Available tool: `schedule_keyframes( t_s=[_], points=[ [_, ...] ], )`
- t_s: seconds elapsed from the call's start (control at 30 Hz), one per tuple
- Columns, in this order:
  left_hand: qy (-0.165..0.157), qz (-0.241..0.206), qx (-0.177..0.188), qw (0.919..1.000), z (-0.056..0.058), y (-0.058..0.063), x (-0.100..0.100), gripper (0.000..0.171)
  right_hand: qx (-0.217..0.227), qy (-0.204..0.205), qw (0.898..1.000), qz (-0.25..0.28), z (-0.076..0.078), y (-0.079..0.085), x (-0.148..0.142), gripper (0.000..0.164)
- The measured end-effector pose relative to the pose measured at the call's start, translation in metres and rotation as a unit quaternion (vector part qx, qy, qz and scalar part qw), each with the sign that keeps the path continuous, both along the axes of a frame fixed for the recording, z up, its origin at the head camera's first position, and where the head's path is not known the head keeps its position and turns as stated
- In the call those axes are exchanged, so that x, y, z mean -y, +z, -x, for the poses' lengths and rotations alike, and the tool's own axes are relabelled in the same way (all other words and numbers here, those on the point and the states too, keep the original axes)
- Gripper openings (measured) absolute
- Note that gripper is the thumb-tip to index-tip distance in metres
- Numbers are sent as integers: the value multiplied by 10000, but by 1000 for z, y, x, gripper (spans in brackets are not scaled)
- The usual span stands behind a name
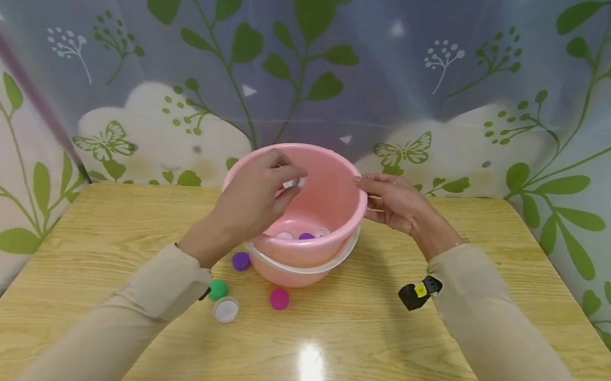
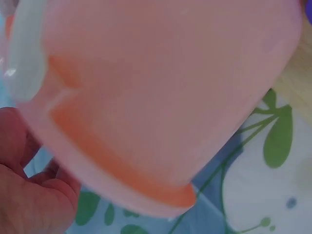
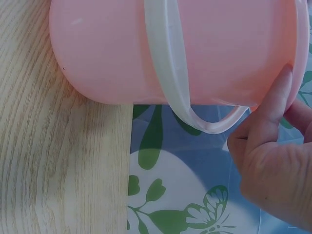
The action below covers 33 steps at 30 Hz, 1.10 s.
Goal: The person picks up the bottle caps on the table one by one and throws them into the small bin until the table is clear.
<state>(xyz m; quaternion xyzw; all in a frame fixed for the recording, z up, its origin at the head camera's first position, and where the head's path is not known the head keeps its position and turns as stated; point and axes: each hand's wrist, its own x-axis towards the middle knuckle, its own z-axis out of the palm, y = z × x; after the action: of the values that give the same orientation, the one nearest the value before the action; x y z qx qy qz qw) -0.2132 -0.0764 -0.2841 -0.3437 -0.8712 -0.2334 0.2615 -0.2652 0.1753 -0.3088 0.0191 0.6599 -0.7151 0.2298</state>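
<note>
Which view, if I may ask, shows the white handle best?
The right wrist view: the white handle curves close up across the pink bucket. The head view shows it smaller; the left wrist view, only a piece.

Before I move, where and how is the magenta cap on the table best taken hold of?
Pinch the magenta cap by opposite sides of its round edge, probably coming down from above on the near side: it lies low on the table, round face up, with the pink bucket close behind it.
</note>
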Motion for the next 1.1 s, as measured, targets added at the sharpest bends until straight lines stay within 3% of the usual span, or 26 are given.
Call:
schedule_keyframes(
  t_s=[0.13, 0.27, 0.4, 0.73, 1.1],
  points=[
    [-154, 9, 277, 9995, 3, -10, -1, 15, -29, 42, 10000, -19, 0, 0, 0, 32],
    [-115, -39, 582, 9982, 3, -17, 0, 17, -6, 43, 10000, 26, 0, 0, 0, 33],
    [-54, 39, 721, 9974, 4, -18, 0, 17, 43, 8, 9999, 105, 0, 0, 0, 32],
    [291, 289, 1513, 9876, 6, -16, -1, 19, 108, -40, 9998, 152, -1, 0, 0, 33],
    [404, 308, 1891, 9806, 6, -15, 0, 21, 99, -23, 9997, 238, 0, -1, 0, 34]
  ],
)
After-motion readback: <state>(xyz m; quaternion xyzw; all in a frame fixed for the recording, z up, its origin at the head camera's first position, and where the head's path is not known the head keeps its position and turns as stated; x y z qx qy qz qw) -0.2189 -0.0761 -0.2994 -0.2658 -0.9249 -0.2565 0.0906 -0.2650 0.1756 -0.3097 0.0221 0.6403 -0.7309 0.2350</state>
